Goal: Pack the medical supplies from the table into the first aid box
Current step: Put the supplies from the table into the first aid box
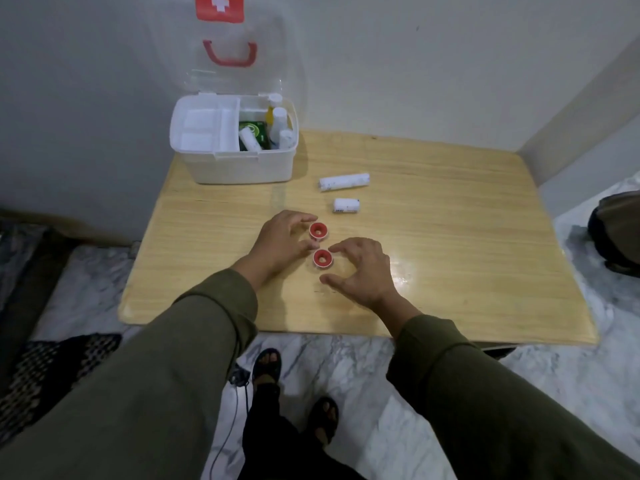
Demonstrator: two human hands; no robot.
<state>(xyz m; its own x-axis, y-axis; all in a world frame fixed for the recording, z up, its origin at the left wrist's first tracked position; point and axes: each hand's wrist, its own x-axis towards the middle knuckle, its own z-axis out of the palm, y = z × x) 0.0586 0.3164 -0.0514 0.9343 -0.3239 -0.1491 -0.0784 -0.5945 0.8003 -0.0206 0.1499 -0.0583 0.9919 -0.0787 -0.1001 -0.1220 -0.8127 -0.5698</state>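
Note:
Two red tape rolls lie flat on the wooden table point(450, 254). My left hand point(280, 244) curls around the far tape roll point(318, 231), its fingertips touching the rim. My right hand point(360, 271) hovers with fingers spread beside the near tape roll point(322, 258), holding nothing. A long white bandage roll point(344, 181) and a short white bandage roll point(346, 205) lie beyond them. The white first aid box point(239, 168) stands open at the table's far left corner, with bottles, a bandage and a green packet inside.
The box's clear lid point(228, 60) with a red handle leans back against the wall. A white tray insert point(204, 126) fills the box's left half. Marble floor and my sandalled feet point(294, 393) lie below the table's near edge. A dark bag point(620, 230) sits at the right.

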